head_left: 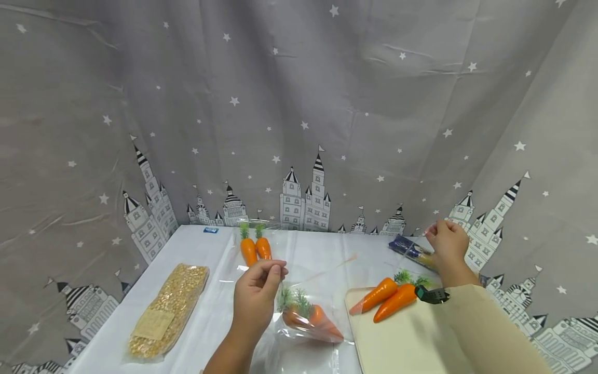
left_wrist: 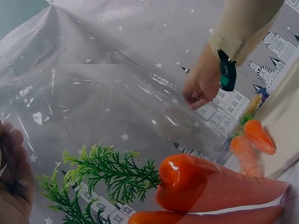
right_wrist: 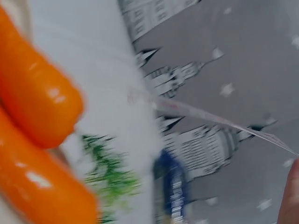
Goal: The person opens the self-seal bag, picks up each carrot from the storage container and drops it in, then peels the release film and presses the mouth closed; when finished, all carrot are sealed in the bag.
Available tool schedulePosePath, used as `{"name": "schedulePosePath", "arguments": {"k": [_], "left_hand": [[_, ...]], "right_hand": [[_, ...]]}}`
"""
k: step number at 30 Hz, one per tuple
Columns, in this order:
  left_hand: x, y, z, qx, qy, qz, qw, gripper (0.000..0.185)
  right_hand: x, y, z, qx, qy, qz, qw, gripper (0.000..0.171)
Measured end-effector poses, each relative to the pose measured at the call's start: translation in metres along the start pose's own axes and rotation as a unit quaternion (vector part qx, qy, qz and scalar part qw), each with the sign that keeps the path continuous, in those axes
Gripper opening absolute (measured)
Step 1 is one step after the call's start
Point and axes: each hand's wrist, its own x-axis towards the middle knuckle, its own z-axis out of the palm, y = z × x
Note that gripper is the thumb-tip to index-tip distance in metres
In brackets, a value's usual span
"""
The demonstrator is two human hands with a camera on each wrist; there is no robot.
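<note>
You pinch the clear bag (head_left: 308,291) by its mouth, left hand (head_left: 256,298) and right hand (head_left: 447,243) each closed on an edge, two carrots (head_left: 310,318) sagging inside just above the surface (head_left: 327,249); film looks thin, slippery, so grip the rim.

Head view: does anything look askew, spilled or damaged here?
Nothing is spilled or damaged. The clear bag is held up off the white table, stretched between the left hand and the right hand, with two carrots sagging in its bottom. Two more carrots lie on the cutting board.
</note>
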Motion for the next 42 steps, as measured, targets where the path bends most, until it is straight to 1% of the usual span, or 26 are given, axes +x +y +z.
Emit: {"name": "schedulePosePath", "arguments": {"k": [4, 8, 9, 11, 12, 13, 14, 15, 16, 18, 20, 21, 23, 24, 28, 29, 32, 33, 34, 38, 40, 42], "left_hand": [[0.001, 0.000, 0.001, 0.002, 0.000, -0.004, 1.0000, 0.010], [0.001, 0.000, 0.001, 0.000, 0.001, -0.002, 1.0000, 0.010], [0.001, 0.000, 0.001, 0.000, 0.001, -0.002, 1.0000, 0.010], [0.001, 0.000, 0.000, 0.001, 0.001, -0.003, 1.0000, 0.010], [0.001, -0.001, 0.000, 0.002, 0.000, -0.004, 1.0000, 0.010], [0.001, -0.001, 0.000, 0.003, 0.000, -0.006, 1.0000, 0.010], [0.001, -0.001, 0.000, 0.005, 0.000, -0.007, 1.0000, 0.010], [0.001, -0.001, 0.000, 0.006, -0.001, -0.009, 0.9999, 0.010], [0.002, -0.001, 0.000, 0.007, -0.002, -0.011, 0.9999, 0.010], [0.002, -0.001, 0.000, 0.009, -0.003, -0.013, 0.9999, 0.010], [0.002, -0.002, 0.000, 0.010, -0.005, -0.016, 0.9998, 0.010], [0.002, -0.002, 0.000, 0.010, -0.006, -0.018, 0.9998, 0.010], [0.001, -0.002, 0.001, 0.013, -0.006, -0.022, 0.9997, 0.010], [0.001, -0.002, 0.001, 0.014, -0.006, -0.023, 0.9996, 0.010], [0.001, -0.002, 0.001, 0.017, -0.004, -0.023, 0.9996, 0.010], [0.002, -0.002, 0.001, 0.017, -0.004, -0.022, 0.9996, 0.010], [0.002, -0.002, 0.002, 0.017, -0.004, -0.020, 0.9997, 0.011], [0.002, -0.002, 0.002, 0.017, -0.003, -0.020, 0.9996, 0.011], [0.002, -0.002, 0.002, 0.018, -0.002, -0.021, 0.9996, 0.011], [0.002, -0.002, 0.002, 0.020, 0.001, -0.027, 0.9994, 0.011], [0.003, -0.002, 0.002, 0.018, 0.004, -0.030, 0.9994, 0.011], [0.003, -0.001, 0.002, 0.017, 0.006, -0.033, 0.9993, 0.011]], "right_hand": [[0.010, 0.024, -0.006, -0.012, 0.023, 0.031, 0.999, 0.019], [0.014, 0.040, -0.014, -0.028, 0.021, 0.048, 0.998, 0.018], [0.015, 0.043, -0.017, -0.037, 0.016, 0.049, 0.998, 0.021], [0.018, 0.049, -0.022, -0.073, 0.005, 0.049, 0.996, 0.028], [0.019, 0.051, -0.025, -0.110, 0.001, 0.042, 0.993, 0.032], [0.021, 0.053, -0.028, -0.156, -0.003, 0.030, 0.987, 0.035], [0.022, 0.054, -0.032, -0.209, -0.007, 0.014, 0.978, 0.039], [0.023, 0.055, -0.036, -0.261, -0.009, -0.002, 0.965, 0.041], [0.024, 0.056, -0.039, -0.308, -0.008, -0.019, 0.951, 0.043], [0.024, 0.055, -0.047, -0.393, -0.005, -0.055, 0.918, 0.044], [0.024, 0.053, -0.053, -0.441, -0.004, -0.084, 0.894, 0.046], [0.023, 0.052, -0.055, -0.455, -0.002, -0.096, 0.885, 0.047], [0.022, 0.049, -0.059, -0.469, 0.006, -0.114, 0.876, 0.048], [0.021, 0.047, -0.060, -0.467, 0.009, -0.119, 0.876, 0.048], [0.015, 0.038, -0.061, -0.424, 0.017, -0.108, 0.899, 0.050], [0.012, 0.036, -0.059, -0.415, 0.017, -0.106, 0.903, 0.050], [0.002, 0.033, -0.054, -0.395, 0.005, -0.112, 0.912, 0.050], [-0.003, 0.032, -0.050, -0.386, -0.003, -0.114, 0.915, 0.049], [-0.009, 0.031, -0.047, -0.371, -0.013, -0.117, 0.921, 0.048], [-0.038, 0.029, -0.027, -0.288, -0.067, -0.122, 0.947, 0.042], [-0.054, 0.029, -0.017, -0.249, -0.097, -0.129, 0.955, 0.039], [-0.071, 0.029, -0.008, -0.226, -0.124, -0.135, 0.957, 0.037]]}}
